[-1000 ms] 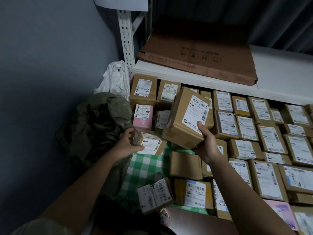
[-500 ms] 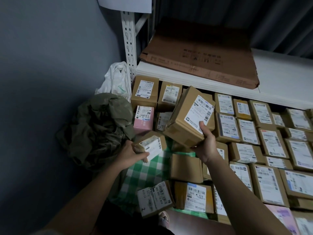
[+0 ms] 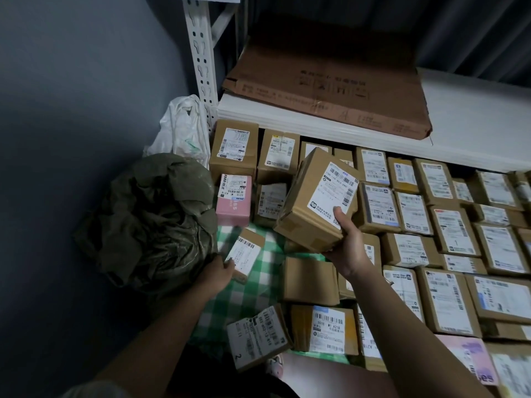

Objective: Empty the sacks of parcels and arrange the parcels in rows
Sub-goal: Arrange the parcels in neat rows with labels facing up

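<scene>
Right hand [image 3: 349, 248] gripping box [image 3: 316, 199], checked cloth [image 3: 250, 285], grey wall [image 3: 71, 110]

A crumpled olive-green sack [image 3: 152, 222] is slumped at the left. A large brown parcel [image 3: 317, 201] is held tilted above a green-checked cloth. A small labelled parcel [image 3: 244, 251] is tilted beside the sack. Labelled parcels in rows [image 3: 448, 234] are laid flat at the right.

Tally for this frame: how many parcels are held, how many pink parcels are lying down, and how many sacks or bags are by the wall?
Held parcels: 2, large parcel in right hand, small parcel in left hand.
Pink parcels: 2, far pink parcel, near pink parcel.
Sacks or bags: 2, green sack, white bag.
Total: 6.
</scene>
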